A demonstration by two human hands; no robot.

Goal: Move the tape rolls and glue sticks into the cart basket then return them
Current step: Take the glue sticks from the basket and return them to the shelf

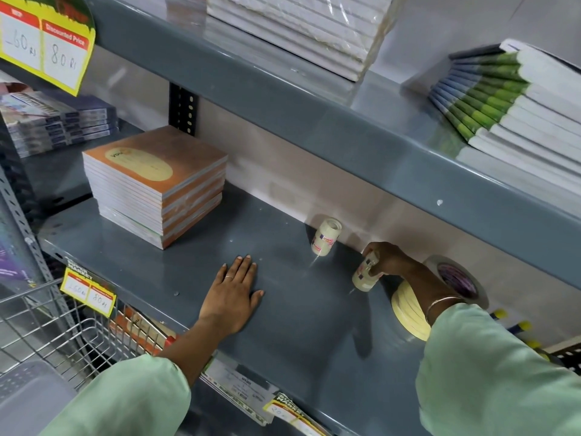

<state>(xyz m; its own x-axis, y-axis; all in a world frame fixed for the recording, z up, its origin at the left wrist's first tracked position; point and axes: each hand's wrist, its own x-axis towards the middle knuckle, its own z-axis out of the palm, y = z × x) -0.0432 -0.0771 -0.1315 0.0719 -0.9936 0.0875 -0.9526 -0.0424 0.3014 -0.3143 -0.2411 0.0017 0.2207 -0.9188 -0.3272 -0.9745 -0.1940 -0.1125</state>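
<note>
A stack of small clear tape rolls (326, 236) stands near the back of the grey shelf (292, 316). My right hand (388, 259) is shut on a second stack of clear tape rolls (364, 273), tilted, its base on or just above the shelf. Right of it lie cream masking tape rolls (408, 311) and a large grey tape roll (457, 278) leaning on the back wall. Yellow-capped glue sticks (523, 326) show behind my right sleeve. My left hand (234, 292) rests flat on the shelf, fingers apart, holding nothing. The wire cart basket (41, 328) is at lower left.
A stack of orange notebooks (157, 184) sits on the shelf to the left. The upper shelf (314, 108) overhangs, carrying wrapped white books and green-spined books (515, 99). Yellow price tags (88, 292) hang on the shelf's front edge.
</note>
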